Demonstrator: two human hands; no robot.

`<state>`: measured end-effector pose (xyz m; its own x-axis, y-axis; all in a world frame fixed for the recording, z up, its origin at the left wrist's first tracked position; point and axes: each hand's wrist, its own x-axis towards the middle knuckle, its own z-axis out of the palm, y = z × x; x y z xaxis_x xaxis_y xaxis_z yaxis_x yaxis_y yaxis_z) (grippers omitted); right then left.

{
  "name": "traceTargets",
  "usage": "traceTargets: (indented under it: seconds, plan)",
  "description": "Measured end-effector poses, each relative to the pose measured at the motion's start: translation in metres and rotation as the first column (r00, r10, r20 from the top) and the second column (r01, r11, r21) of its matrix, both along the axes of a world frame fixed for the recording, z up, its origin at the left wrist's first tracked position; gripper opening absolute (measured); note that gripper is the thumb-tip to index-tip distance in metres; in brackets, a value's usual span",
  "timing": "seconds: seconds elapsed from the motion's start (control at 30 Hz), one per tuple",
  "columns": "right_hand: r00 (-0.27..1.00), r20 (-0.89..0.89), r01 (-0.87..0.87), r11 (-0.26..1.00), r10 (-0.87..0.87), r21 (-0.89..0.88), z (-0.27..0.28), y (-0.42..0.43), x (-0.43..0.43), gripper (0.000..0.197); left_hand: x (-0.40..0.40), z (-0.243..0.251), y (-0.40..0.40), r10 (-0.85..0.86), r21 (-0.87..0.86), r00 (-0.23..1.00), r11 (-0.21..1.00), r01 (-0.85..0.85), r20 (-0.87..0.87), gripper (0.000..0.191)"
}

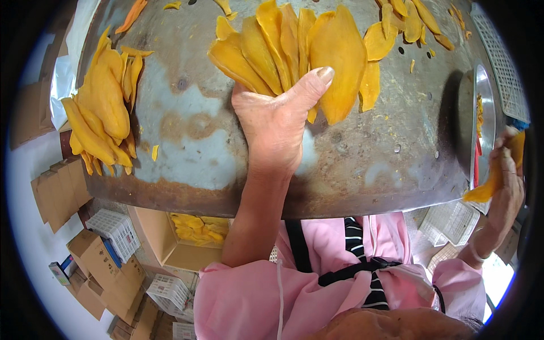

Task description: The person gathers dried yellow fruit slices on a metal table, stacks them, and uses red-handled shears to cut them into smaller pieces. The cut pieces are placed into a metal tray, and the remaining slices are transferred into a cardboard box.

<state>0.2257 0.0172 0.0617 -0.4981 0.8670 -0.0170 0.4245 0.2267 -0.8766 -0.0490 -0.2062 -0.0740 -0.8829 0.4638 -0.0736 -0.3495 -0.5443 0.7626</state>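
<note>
My left hand (pixel 274 123) grips a fan of yellow dried fruit slices (pixel 259 53), mango by their look, above the metal tabletop (pixel 191 144). Its thumb lies across the slices, and its fingers are hidden beneath them. A broad slice (pixel 338 63) spreads to the right of the thumb, with smaller slices (pixel 369 85) beside it. At the far right, my right hand (pixel 508 178) holds an orange-yellow slice (pixel 488 189), next to a steel bowl (pixel 475 85) whose contents are mostly out of sight. That hand is partly blurred.
A pile of slices (pixel 102 97) lies at the table's left end. More slices (pixel 410 19) lie at the back right, near a white plastic basket (pixel 501 63). Below the table edge, an open cardboard box (pixel 191 255) contains slices. Cartons (pixel 102 259) and white crates (pixel 168 293) stand lower left.
</note>
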Motion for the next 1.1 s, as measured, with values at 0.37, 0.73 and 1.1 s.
traceTargets:
  seconds: [0.37,0.73,1.1]
  plan:
    - [0.897,-0.398,-0.35,0.856,0.19,-0.38,-0.082,-0.081,-0.15,0.035,0.005,-0.005,0.008,-0.045,0.001,0.997,0.999,0.045,-0.064,0.035]
    - [0.726,-0.677,-0.632,0.504,0.121,-0.588,-0.113,-0.08,-0.173,0.032,0.004,-0.008,0.015,-0.121,-0.002,0.978,0.993,0.122,-0.17,0.033]
    - [0.598,-0.802,-0.796,0.133,0.021,-0.59,-0.115,-0.025,-0.155,0.034,0.012,-0.003,0.042,-0.207,0.147,0.951,0.958,0.244,-0.229,0.032]
